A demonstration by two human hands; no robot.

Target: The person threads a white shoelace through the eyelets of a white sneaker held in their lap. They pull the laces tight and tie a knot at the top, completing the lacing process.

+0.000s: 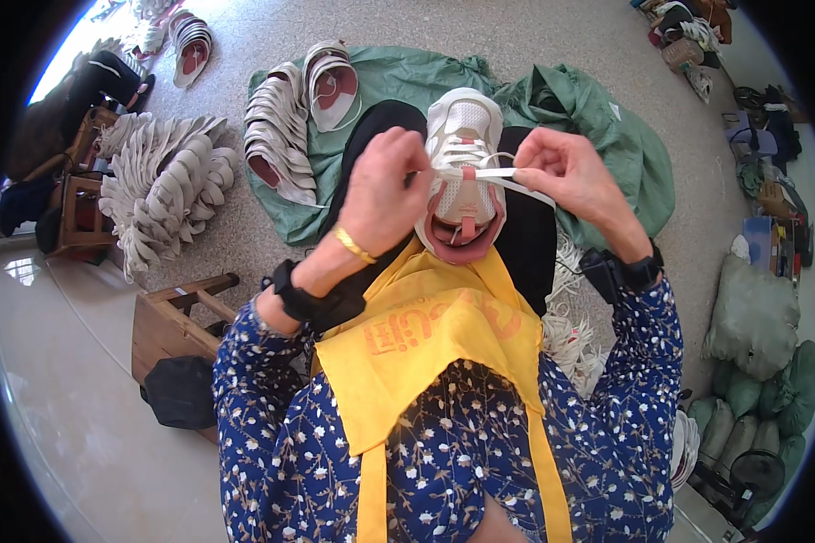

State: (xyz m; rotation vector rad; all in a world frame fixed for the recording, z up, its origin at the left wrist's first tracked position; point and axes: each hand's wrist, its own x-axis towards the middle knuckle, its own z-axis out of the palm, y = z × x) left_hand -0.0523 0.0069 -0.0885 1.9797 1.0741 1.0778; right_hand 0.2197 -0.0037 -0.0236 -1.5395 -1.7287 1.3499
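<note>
Site: shoe workshop, by appearance. Nested shoe uppers [167, 195] stacked at left of frame; loose white laces [570, 342] right of centre; stuffed sacks [752, 317] at right.

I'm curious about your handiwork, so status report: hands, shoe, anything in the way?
Right hand pinching white lace. Left hand opposite, grip unclear. Shoe between legs, pointing away. Nothing visibly blocking.

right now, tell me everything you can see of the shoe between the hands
The shoe is off-white with pink lining and trim, its upper looking like mesh with smooth overlays. Toe pointing away from the person, opening up, it sits between dark trouser legs, heel by the yellow apron. A white lace crosses its tongue, running between the left hand and right hand. No bow shows. What supports it is hidden.
</note>
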